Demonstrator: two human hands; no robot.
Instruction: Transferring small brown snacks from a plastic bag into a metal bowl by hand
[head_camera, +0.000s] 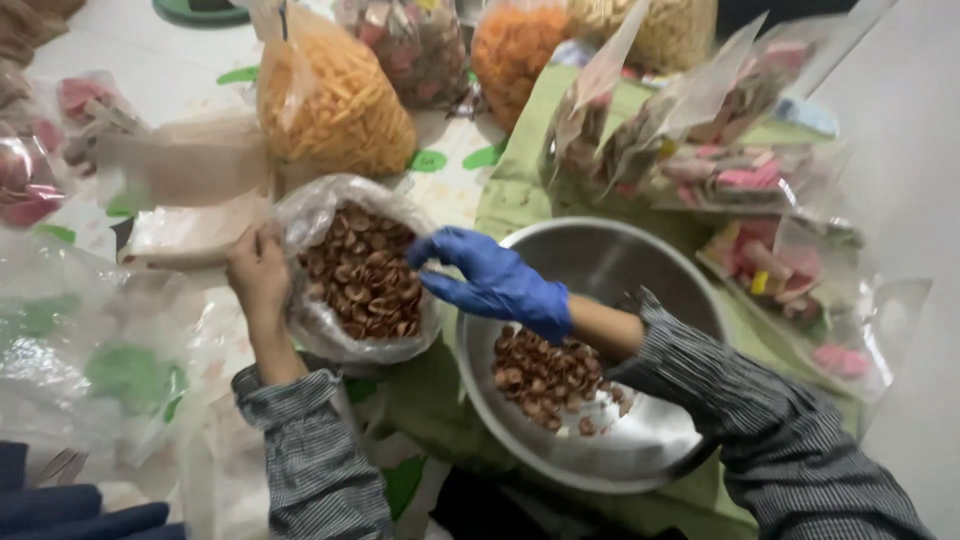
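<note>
Hands (257, 272) (487, 280) meet over snack bag (355, 270).

Your left hand (258, 272) is bare, raised from a striped grey sleeve, wrist bent back, fingers curled in a pinching grip at the top. Your right hand (487, 280) wears a blue glove, forearm bare between glove and pushed-up striped cuff. It reaches leftward across your body, fingers drawn together and pointing toward the left hand, the two hands near but apart.
</note>
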